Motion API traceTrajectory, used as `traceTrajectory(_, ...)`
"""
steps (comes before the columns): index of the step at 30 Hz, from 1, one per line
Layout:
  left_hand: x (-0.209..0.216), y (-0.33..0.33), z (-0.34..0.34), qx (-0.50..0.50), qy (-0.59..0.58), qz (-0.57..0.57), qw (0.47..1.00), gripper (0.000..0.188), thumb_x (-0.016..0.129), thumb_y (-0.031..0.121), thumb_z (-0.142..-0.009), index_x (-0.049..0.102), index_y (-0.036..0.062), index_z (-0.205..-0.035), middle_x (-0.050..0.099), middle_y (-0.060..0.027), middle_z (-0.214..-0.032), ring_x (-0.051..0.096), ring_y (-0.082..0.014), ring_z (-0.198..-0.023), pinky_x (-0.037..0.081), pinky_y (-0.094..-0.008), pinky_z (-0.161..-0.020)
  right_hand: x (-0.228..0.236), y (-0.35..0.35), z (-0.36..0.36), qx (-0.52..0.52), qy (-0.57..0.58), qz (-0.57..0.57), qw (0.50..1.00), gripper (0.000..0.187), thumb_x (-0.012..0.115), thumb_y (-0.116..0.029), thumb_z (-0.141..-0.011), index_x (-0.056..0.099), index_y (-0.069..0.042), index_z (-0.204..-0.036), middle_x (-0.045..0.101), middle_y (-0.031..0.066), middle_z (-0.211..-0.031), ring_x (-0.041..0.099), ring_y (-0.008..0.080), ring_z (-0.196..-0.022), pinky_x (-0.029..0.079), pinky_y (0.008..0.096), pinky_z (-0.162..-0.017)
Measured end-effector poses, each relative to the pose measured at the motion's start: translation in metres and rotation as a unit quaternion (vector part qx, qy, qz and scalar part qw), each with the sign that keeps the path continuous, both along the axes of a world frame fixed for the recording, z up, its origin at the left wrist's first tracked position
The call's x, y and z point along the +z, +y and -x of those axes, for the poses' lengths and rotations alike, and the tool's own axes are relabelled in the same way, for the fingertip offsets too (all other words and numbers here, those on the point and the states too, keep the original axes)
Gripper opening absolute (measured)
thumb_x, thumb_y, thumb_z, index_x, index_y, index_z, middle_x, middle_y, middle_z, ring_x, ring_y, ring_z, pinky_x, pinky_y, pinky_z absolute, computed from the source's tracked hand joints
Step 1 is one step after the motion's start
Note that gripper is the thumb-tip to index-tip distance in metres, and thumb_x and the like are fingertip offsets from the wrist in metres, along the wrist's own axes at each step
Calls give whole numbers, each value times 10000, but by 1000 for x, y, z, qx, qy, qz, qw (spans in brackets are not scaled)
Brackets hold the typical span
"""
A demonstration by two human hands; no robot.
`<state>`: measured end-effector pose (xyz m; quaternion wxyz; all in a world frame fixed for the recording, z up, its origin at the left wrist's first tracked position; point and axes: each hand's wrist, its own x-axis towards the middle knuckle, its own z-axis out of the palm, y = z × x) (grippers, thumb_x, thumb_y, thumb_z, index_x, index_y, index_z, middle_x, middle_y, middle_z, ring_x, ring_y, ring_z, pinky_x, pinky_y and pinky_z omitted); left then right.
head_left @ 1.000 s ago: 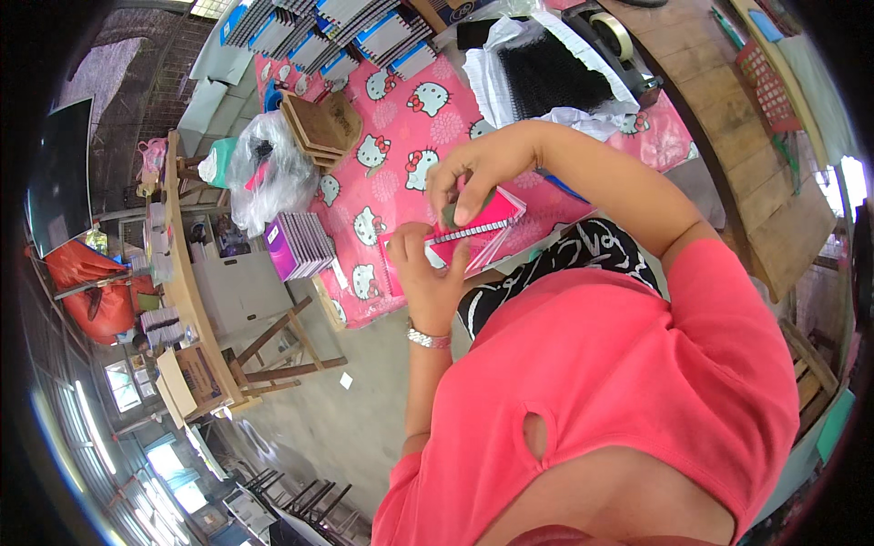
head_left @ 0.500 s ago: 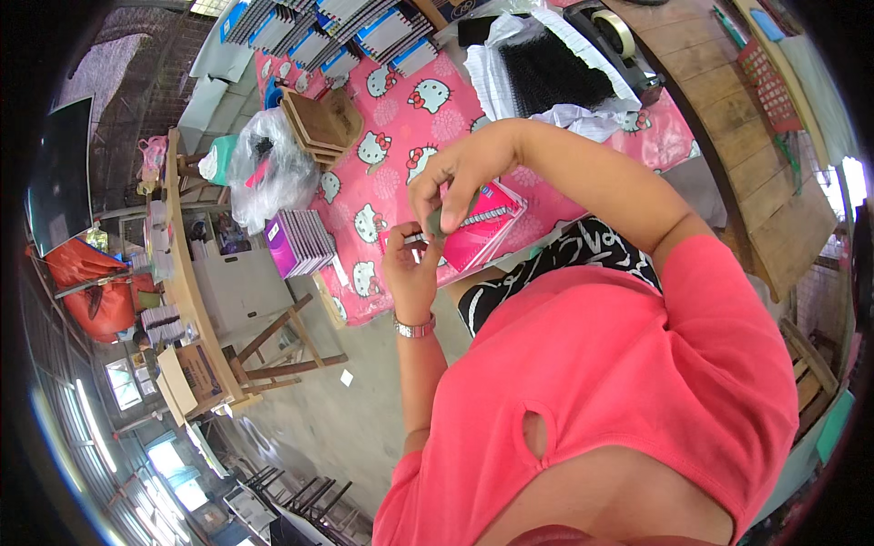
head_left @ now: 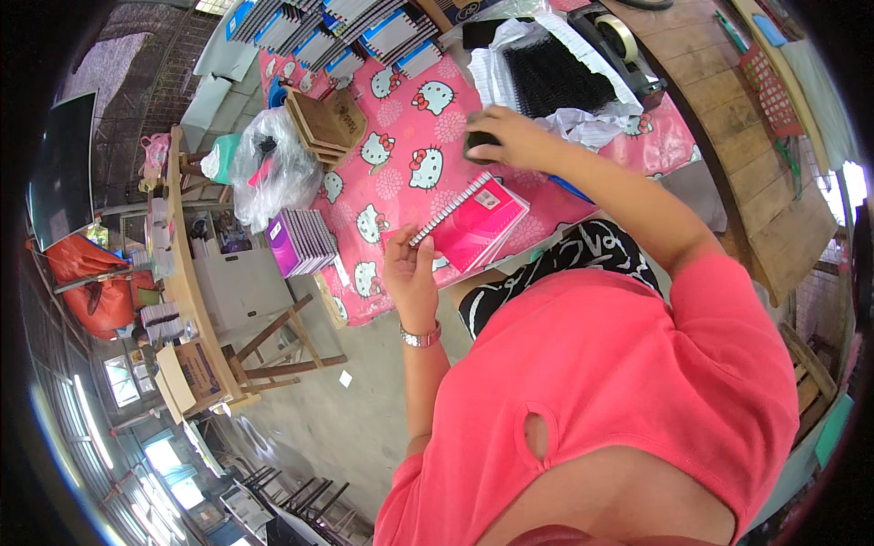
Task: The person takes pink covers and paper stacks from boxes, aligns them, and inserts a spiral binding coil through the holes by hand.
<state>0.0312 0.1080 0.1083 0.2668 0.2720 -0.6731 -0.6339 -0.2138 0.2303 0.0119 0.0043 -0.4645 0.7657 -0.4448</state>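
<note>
A pink spiral notebook lies at the near edge of the table, its white coil running along the left side. My left hand pinches the lower end of that coil between thumb and fingers. Beyond the notebook, my right hand grips a small dark object, apart from the coil. Its exact kind is not clear, since my fingers partly cover it. By the notebook's right side, under my right forearm, a blue strip shows.
Stacked spiral notebooks fill the far left of the pink cat-print tablecloth. A wooden holder, a clear plastic bag and purple notebooks stand left. Black coils on white wrapping and a tape dispenser lie far right.
My right hand has moved away from the coil's lower end, up and to the right, carrying the dark object. My left hand stays at the coil, and the notebook's cover is now more exposed.
</note>
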Motion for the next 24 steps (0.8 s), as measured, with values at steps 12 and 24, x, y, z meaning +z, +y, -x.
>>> traceTrajectory(12, -6, 27, 9, 54, 25, 97, 993, 251, 660, -20, -885, 631, -90, -1124, 692, -86, -874, 671, -130, -738, 512, -227, -672, 32, 120, -90, -155, 26, -12, 988, 593, 716, -294, -786, 528, -81, -1307, 542, 161, -1239, 514, 329, -1144, 384, 435, -999)
traceTrajectory(24, -2, 24, 6, 93, -27, 317, 943, 301, 635, -82, -821, 692, -19, -1110, 734, -134, -952, 682, -145, -748, 534, -263, -679, 106, 61, -121, 89, 70, 67, 991, 623, 756, -271, -748, 558, -153, -1326, 534, 131, -1195, 516, 322, -1060, 402, 466, -895)
